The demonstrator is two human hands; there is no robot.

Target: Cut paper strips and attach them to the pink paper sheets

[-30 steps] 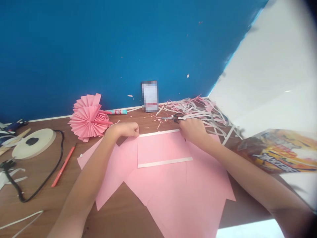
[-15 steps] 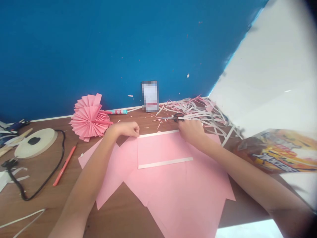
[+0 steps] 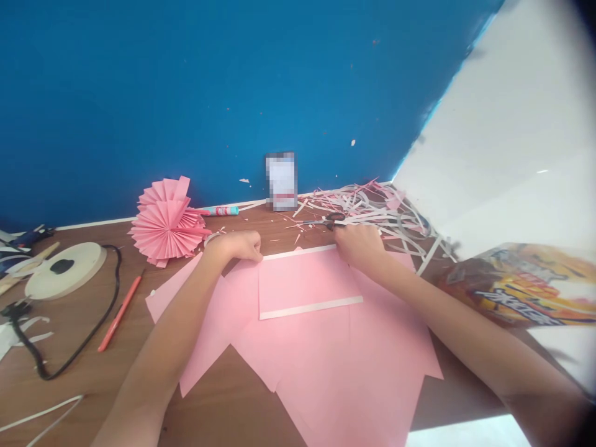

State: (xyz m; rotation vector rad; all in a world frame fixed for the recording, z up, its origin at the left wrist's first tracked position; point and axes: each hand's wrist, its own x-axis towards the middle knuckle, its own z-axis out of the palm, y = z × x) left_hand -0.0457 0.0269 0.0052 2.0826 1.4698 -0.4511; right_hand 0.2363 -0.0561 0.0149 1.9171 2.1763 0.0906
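A pink paper sheet (image 3: pixel 302 282) with white strips along its far and near edges lies on top of larger pink sheets (image 3: pixel 344 372). My left hand (image 3: pixel 242 245) is closed at its far left corner, fingertips pinching the edge. At the far right corner, my right hand (image 3: pixel 358 245) is closed on the same sheet, its fingertips partly hidden. Just beyond my right hand are scissors (image 3: pixel 333 220) with dark handles. Left of my left hand stands a pleated pink paper fan (image 3: pixel 170 226), and a glue stick (image 3: pixel 223 211) lies beside it.
A phone (image 3: pixel 282 181) leans against the blue wall. Paper strips (image 3: pixel 372 205) heap at the back right, near a printed plastic packet (image 3: pixel 516 285). On the left lie a red pen (image 3: pixel 120 315), a white round device (image 3: pixel 69 273) and a black cable (image 3: pixel 105 332).
Both hands keep their hold at the corners. The pink sheet's near edge has shifted very slightly toward me on the left; otherwise little differs.
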